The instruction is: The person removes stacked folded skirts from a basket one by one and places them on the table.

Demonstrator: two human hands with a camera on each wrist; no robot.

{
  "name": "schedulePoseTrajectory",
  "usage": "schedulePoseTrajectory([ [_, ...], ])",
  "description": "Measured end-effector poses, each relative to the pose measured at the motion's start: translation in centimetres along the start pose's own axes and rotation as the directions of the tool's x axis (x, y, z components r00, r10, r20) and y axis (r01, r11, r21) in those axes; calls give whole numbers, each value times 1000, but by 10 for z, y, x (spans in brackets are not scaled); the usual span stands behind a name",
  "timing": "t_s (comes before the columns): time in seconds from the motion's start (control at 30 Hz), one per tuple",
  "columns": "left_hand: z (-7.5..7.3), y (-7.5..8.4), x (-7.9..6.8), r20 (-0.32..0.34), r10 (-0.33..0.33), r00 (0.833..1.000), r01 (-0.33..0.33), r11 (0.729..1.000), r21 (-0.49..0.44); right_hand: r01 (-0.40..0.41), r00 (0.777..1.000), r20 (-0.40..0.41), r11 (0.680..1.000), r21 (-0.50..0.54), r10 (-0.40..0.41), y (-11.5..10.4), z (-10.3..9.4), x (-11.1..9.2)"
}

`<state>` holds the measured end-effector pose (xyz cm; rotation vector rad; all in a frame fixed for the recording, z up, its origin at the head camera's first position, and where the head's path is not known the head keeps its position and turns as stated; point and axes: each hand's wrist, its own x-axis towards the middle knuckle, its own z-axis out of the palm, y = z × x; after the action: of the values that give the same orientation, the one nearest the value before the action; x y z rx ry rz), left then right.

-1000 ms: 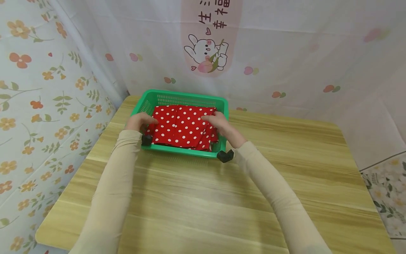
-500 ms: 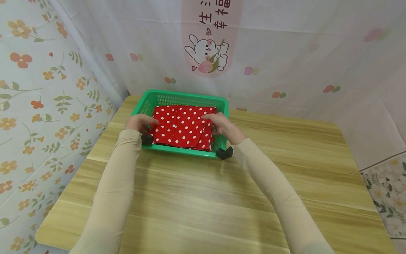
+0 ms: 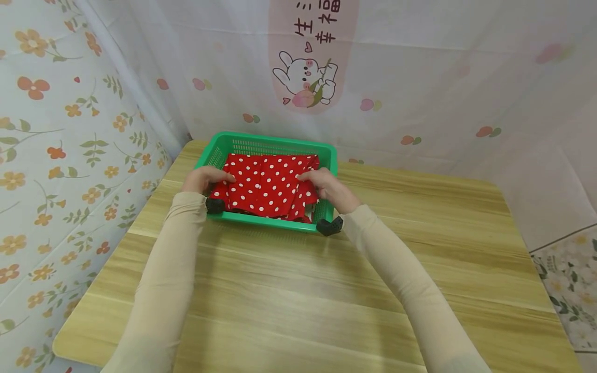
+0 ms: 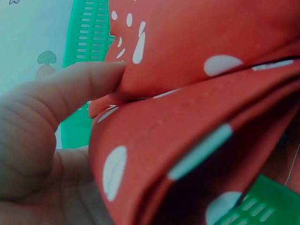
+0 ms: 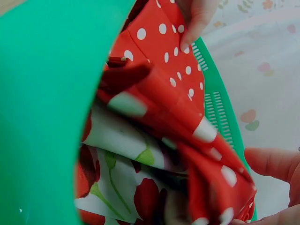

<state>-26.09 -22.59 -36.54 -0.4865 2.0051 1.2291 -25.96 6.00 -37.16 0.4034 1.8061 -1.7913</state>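
Observation:
A folded red cloth with white polka dots (image 3: 275, 184) lies in a green plastic basket (image 3: 261, 220). My left hand (image 3: 205, 180) holds its left end, thumb on top and the other fingers underneath; the left wrist view shows this hand (image 4: 51, 117) around the folded layers. On the opposite side my right hand (image 3: 328, 187) grips the right end, with fingertips hidden below the fabric. In the right wrist view, the dotted cloth (image 5: 159, 101) is lifted at its near edge. Under it shows a white cloth with red flowers and green stems (image 5: 119, 176).
The basket stands on a wooden table (image 3: 289, 290), close to its back left edge. A white printed curtain (image 3: 410, 77) hangs right behind, and a floral curtain (image 3: 60, 181) at the left. Black wrist devices (image 3: 330, 226) sit near the basket's front rim.
My right fingers have gone under the cloth's right end, and the left fingers have closed on the left end. The cloth's ends have risen slightly, with more of its sides showing.

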Motion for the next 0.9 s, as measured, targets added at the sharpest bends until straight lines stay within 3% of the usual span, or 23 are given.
schedulePoseTrajectory([
  [0.27, 1, 0, 1, -23, 82, 996, -82, 997, -1, 80, 997, -16, 994, -69, -81, 1, 4, -5],
  [0.47, 3, 0, 0, -56, 110, 992, -109, 994, 18, 91, 995, -38, 986, -140, -97, 0, 6, -6],
  [0.7, 3, 1, 1, -58, 156, 986, -155, 988, 15, 98, 990, -66, 947, -306, -123, 0, 10, -8],
  [0.9, 4, 2, -1, -96, 223, 970, -222, 975, 19, 99, 989, -70, 942, -320, -128, -1, 10, -8],
])
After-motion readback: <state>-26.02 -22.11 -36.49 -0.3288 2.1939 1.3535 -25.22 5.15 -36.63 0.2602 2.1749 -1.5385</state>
